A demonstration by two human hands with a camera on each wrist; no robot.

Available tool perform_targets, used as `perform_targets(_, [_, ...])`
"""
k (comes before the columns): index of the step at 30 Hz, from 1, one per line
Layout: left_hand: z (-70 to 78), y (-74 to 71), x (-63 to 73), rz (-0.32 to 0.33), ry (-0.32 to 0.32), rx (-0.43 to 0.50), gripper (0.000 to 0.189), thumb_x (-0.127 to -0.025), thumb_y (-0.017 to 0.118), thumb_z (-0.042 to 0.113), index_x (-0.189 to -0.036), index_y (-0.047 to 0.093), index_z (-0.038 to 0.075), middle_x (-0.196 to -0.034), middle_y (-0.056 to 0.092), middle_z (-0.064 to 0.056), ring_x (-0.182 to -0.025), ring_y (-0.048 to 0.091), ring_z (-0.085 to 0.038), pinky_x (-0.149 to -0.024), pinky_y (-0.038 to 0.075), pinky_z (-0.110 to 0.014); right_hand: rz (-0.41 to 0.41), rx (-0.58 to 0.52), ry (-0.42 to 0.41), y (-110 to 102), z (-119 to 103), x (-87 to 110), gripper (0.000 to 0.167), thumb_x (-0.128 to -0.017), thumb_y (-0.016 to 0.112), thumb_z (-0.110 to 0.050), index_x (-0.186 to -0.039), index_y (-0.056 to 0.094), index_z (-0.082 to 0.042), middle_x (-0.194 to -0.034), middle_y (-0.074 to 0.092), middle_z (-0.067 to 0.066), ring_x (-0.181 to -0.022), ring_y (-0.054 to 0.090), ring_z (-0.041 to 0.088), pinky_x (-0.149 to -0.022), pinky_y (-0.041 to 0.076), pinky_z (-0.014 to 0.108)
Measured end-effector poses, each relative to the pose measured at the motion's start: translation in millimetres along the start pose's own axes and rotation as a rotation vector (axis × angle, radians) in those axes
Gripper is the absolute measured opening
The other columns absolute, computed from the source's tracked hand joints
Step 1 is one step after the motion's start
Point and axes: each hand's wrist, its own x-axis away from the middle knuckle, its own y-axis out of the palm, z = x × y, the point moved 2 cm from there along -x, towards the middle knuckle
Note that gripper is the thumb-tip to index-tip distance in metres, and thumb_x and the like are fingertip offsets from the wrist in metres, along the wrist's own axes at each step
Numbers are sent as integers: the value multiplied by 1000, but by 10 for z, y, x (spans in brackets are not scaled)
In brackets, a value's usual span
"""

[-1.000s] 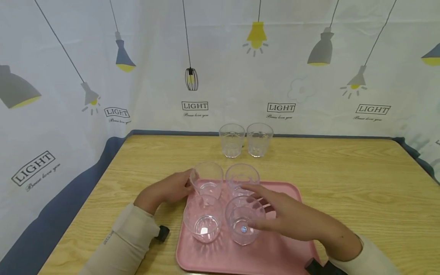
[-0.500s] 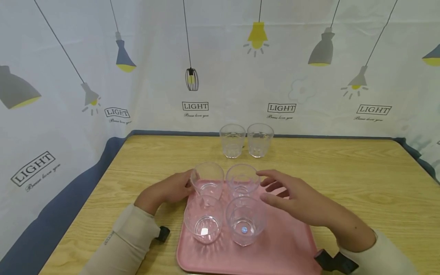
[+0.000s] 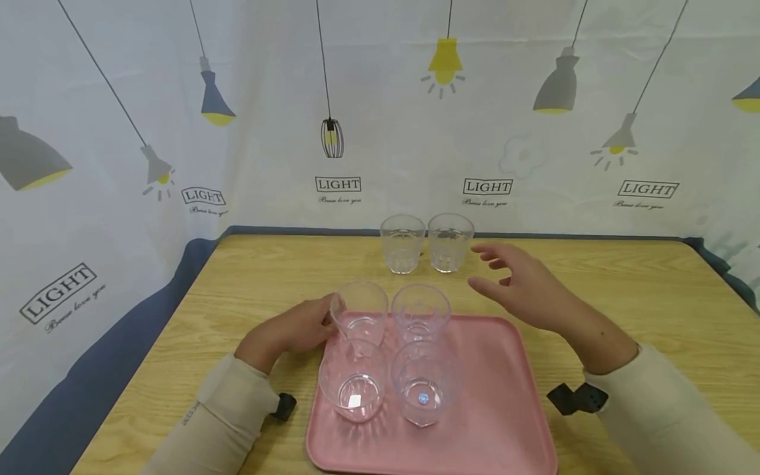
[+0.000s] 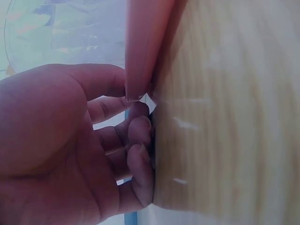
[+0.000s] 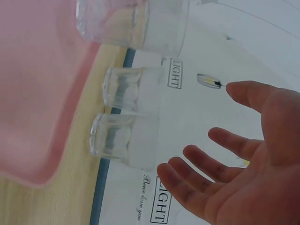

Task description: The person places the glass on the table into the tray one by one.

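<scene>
As the head view shows, the rear right glass (image 3: 450, 247) stands at ten o'clock from the right hand (image 3: 528, 287), fingers spread, empty. Left wrist view: the left hand (image 4: 65, 145) pinches the pink tray (image 4: 144, 42). Right wrist view: the glass looks light, stiff, slippery; best held round its sides.

The tray (image 3: 493, 402) is plain pink, the cups (image 3: 404, 245) all clear, and the counter (image 3: 611, 284) honey-yellow with wood grain. Behind, I see white cloth (image 3: 398, 92) printed with grey, blue and yellow lamps (image 3: 444, 58) and black lettering (image 3: 487, 187), banded dark blue below. The sleeves (image 3: 228, 402) are cream, the wrist blocks (image 3: 286, 406) black.
</scene>
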Motion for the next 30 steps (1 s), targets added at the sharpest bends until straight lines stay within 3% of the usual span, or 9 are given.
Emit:
perform_targets(6, [19, -6, 30, 10, -7, 13, 29, -102, 56, 19, -130, 53, 13, -125, 64, -9, -122, 57, -25, -107, 45, -48, -10, 55, 44, -30, 66, -221, 62, -99, 62, -31, -151, 36, -7, -145, 46, 26, -133, 45, 45, -102, 45, 60])
perform_targets(9, [27, -9, 35, 11, -10, 22, 24, -102, 56, 20, -125, 54, 14, -123, 64, -8, -120, 57, -22, -106, 45, -47, -14, 68, 58, -38, 99, -305, 66, -99, 62, -31, -152, 32, -6, -146, 44, 27, -133, 45, 47, -102, 44, 61])
perform_targets(14, [29, -3, 25, 10, 7, 17, 8, -102, 55, 19, -109, 53, 16, -107, 62, -4, -104, 57, -19, -97, 48, -43, -28, 52, 86, -30, 167, -406, 73, -99, 62, -32, -155, 24, -5, -151, 38, 28, -135, 41, 49, -104, 40, 64])
perform_targets(17, [34, -4, 30, 9, 14, 17, 7, -101, 55, 17, -108, 53, 17, -101, 61, -3, -98, 56, -18, -92, 48, -41, -35, 35, 98, -11, 195, -463, 76, -99, 62, -34, -157, 22, -6, -154, 34, 28, -136, 39, 49, -106, 39, 64])
perform_targets(23, [46, -12, 28, -6, 20, 5, 9, -102, 53, 17, -111, 52, 16, -105, 61, -5, -102, 56, -19, -97, 47, -43, -47, 26, 129, 38, 254, -577, 81, -98, 62, -37, -158, 16, -7, -159, 28, 26, -140, 35, 49, -108, 37, 64])
perform_targets(30, [37, -11, 27, -2, 29, 6, 12, -103, 52, 20, -114, 52, 14, -117, 63, -9, -118, 58, -24, -107, 44, -48, -50, 67, 158, 77, 320, -702, 86, -97, 62, -42, -159, 14, -5, -158, 29, 28, -142, 33, 47, -110, 34, 64])
